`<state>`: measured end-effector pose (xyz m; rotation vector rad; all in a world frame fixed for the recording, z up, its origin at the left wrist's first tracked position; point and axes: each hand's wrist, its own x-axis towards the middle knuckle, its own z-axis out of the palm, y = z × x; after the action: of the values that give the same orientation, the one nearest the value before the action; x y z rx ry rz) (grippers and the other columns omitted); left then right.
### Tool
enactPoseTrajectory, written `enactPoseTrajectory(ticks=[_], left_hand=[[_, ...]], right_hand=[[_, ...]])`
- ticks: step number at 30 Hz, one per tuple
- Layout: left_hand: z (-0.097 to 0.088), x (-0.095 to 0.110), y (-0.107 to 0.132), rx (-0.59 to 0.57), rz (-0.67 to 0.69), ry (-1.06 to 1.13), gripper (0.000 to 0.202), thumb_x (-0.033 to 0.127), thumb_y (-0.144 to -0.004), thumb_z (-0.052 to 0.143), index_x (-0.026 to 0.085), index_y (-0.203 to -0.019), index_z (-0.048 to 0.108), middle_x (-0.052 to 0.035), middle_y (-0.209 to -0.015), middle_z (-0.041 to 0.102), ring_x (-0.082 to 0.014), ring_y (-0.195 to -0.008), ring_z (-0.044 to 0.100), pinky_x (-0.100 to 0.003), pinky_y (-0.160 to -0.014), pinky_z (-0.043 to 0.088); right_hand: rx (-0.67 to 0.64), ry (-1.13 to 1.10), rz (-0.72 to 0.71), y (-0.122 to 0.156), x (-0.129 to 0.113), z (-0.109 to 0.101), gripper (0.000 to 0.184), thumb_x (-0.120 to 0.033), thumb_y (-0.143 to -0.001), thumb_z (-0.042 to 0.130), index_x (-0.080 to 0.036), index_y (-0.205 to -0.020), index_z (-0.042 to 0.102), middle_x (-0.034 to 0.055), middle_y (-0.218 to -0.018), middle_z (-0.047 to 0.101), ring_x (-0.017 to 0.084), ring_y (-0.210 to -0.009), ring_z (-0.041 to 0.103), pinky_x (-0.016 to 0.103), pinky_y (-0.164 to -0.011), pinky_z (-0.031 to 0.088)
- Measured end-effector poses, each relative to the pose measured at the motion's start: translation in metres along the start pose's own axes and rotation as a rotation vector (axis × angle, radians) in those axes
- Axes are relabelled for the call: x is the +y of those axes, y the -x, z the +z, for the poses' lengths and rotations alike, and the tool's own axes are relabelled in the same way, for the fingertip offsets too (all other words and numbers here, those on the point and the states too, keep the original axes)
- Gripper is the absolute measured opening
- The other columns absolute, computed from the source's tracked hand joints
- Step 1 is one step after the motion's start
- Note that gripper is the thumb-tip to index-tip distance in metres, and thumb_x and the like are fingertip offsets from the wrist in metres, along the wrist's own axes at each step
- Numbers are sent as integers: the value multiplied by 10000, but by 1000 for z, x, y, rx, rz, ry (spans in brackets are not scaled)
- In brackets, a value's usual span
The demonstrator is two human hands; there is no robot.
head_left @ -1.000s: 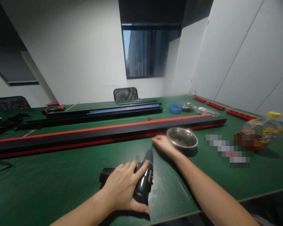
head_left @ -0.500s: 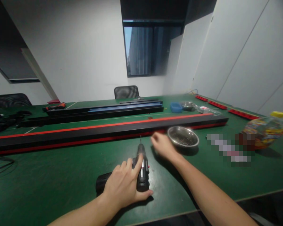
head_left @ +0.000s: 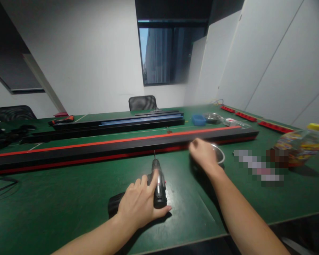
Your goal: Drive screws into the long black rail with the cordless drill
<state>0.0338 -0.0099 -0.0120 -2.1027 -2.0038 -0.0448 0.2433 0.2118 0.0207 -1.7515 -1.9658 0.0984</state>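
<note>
My left hand (head_left: 138, 202) lies over a black cordless drill (head_left: 160, 191), gripping it on its side on the table. The index finger stretches along the drill's body and the thumb sits behind its rear end. A thin bit points towards a long black bar with red edges (head_left: 138, 144). My right hand (head_left: 202, 152) is above the left part of a round steel bowl (head_left: 222, 157), hiding much of it. Its fingers are curled together; what they hold, if anything, is hidden.
Farther back on the green table (head_left: 77, 205) lie more long black bars (head_left: 138, 124), a blue container (head_left: 199, 120) and a second steel bowl (head_left: 212, 117). A yellow-capped plastic jug (head_left: 299, 147) stands at right, beside a blurred-out patch. Red strips (head_left: 275, 127) line the right edge.
My right hand has moved right, from beside the bowl to over its left part. My left hand stays on the drill, whose bit has shifted slightly left.
</note>
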Motion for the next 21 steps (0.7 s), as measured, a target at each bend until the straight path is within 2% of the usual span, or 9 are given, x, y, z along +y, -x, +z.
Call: enactPoseTrajectory(ticks=[8,15,21], left_hand=[[-1,0,0,-6,-23,31,1103,833,-801,530,214,-1636,159,-110,-1016,564,-318,-897,598,-440,-773,516],[0,-2,-1,-4,-2,8,1084,838,-823,490,198,-1635,164,-118,-1037,561,-313,-885,594,-441,-762,520],[-1,-2,-4,-16,7,12,1093,843,-807,514,196,-1629,197,-117,-1018,565,-314,-884,600,-433,-759,521]], right_hand=[[-114,87,82,-10,22,-3,358,-362,-968,496,-161,-1072,773,200,-1065,743,303,-971,704,351,-823,480],[-146,104,132,-14,35,-1,390,-387,-954,561,-122,-1126,789,247,-1097,732,331,-1016,709,374,-870,504],[-154,102,147,-19,47,4,338,-276,-895,625,-139,-1152,797,243,-1083,741,323,-1019,716,361,-885,523]])
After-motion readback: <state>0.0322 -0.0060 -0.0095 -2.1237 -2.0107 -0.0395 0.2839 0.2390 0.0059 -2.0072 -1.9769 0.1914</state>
